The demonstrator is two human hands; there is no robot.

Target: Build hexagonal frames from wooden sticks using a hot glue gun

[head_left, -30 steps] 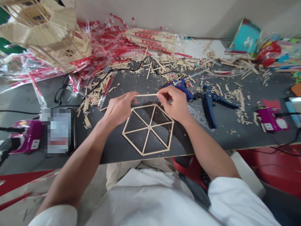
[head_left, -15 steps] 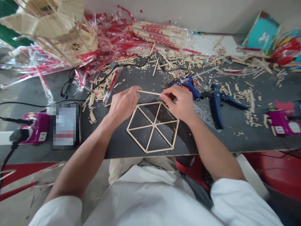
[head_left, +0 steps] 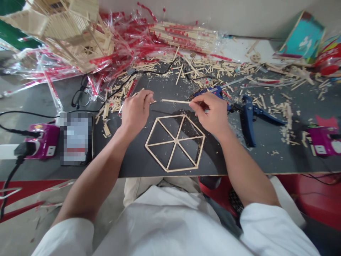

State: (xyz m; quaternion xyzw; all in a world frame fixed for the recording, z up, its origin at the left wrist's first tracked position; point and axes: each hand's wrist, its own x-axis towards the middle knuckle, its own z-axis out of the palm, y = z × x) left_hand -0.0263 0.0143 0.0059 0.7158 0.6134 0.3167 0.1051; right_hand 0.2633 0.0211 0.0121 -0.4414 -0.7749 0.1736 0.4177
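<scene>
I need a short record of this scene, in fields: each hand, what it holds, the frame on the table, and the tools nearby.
Left hand: fingers pinched; what they hold is too small to tell
Right hand: holds a wooden stick by one end
Frame: hexagon frame of sticks with spokes, flat on the table, below the hands, untouched
Tools: glue gun beyond the right hand
Around: stick offcuts, glasses

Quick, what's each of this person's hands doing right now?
Left hand: closed, pinching a short bit of wooden stick.
Right hand: closed, pinching a longer wooden stick.
</scene>
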